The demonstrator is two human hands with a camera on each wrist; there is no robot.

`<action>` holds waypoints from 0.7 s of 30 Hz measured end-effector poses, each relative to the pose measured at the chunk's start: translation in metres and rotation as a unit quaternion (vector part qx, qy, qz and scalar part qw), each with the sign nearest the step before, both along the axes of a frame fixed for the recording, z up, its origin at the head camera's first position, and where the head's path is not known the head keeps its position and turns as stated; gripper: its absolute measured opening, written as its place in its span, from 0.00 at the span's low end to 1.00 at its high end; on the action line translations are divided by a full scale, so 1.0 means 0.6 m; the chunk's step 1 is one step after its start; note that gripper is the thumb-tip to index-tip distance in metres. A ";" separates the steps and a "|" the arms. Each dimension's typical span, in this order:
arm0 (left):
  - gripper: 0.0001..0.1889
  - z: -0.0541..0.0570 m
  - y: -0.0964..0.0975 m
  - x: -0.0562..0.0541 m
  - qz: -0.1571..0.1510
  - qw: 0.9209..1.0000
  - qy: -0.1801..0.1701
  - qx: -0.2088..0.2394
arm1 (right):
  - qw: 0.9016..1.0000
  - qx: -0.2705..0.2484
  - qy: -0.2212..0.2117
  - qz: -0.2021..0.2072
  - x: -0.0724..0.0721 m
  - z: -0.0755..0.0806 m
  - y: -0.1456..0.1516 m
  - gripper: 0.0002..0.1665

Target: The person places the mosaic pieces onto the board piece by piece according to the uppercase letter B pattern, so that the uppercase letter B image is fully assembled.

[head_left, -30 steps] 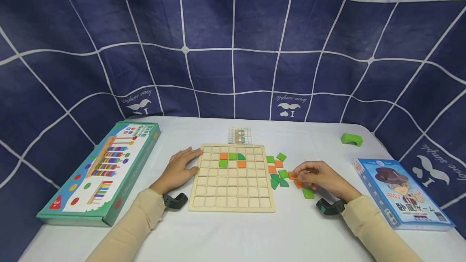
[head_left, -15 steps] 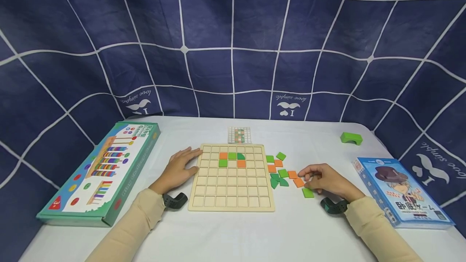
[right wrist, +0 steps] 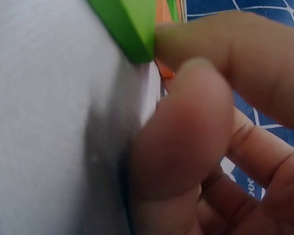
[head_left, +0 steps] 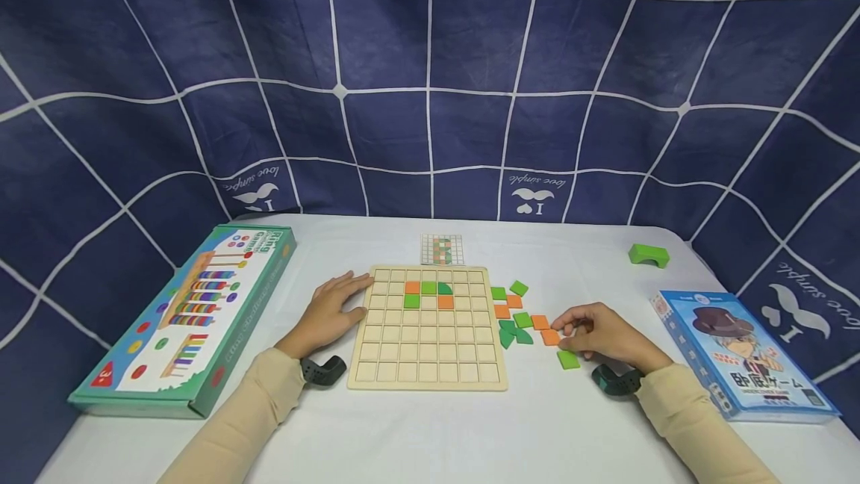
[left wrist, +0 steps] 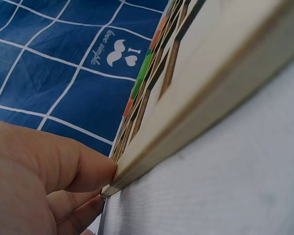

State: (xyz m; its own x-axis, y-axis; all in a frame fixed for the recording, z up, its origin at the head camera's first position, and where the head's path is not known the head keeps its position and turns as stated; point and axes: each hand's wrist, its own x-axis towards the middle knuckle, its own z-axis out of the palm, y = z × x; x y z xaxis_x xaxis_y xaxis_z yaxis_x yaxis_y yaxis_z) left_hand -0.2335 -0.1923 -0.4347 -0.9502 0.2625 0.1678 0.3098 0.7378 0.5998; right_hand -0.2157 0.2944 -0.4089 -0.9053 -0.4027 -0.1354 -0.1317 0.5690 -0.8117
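Now, from my remote seat, the head view shows the right hand (head_left: 600,334) drawn back slightly from where it covered the loose tiles a second ago. Two orange squares lie bare, its index finger just beside the nearer orange square (head_left: 549,337); a green square (head_left: 567,359) sits by the thumb. The five tiles (head_left: 428,288) seated on the board (head_left: 408,353) match the earlier pictures, so I judge the filling no further along. The left hand (head_left: 328,317) steadies the board's left edge, fingers extended. I see pale wood cut into shallow square cells, flat glossy tiles, dark leaf-shaped pieces (head_left: 523,336) and a thin printed card (head_left: 441,249) beyond the board.

Through the left wrist view I find the thumb's tip touching the board's rounded, smooth side near a corner, other fingers beyond it; nothing is pinched that I can make out. The white tablecloth (left wrist: 201,200) has a fine weave.

On the right wrist view, thumb and index come close together beside the green square's sharp bevelled edge. I cannot tell whether they pinch anything or merely hover; the blur hides it.
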 end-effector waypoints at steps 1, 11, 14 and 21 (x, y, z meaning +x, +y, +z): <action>0.30 0.000 0.000 0.000 0.001 1.000 -0.001 0.000 | 1.000 0.001 0.004 0.002 0.000 0.000 0.000 0.17; 0.30 0.001 0.000 0.001 -0.001 1.000 0.001 -0.003 | 1.000 -0.012 0.010 0.020 0.002 0.004 -0.006 0.16; 0.30 0.001 0.000 0.001 -0.001 1.000 0.001 -0.001 | 0.999 -0.020 0.013 0.021 0.001 0.006 -0.009 0.16; 0.30 0.001 0.000 0.001 -0.002 1.000 0.000 0.001 | 0.998 -0.053 0.006 0.019 -0.001 0.013 -0.025 0.18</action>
State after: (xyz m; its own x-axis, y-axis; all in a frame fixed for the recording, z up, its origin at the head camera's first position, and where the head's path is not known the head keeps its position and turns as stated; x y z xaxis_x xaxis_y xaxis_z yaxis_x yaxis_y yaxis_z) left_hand -0.2328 -0.1924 -0.4339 -0.9493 0.2654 0.1686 0.3124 0.7359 0.6007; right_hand -0.2160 0.2794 -0.4009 -0.8907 -0.4475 -0.0799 -0.1607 0.4745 -0.8655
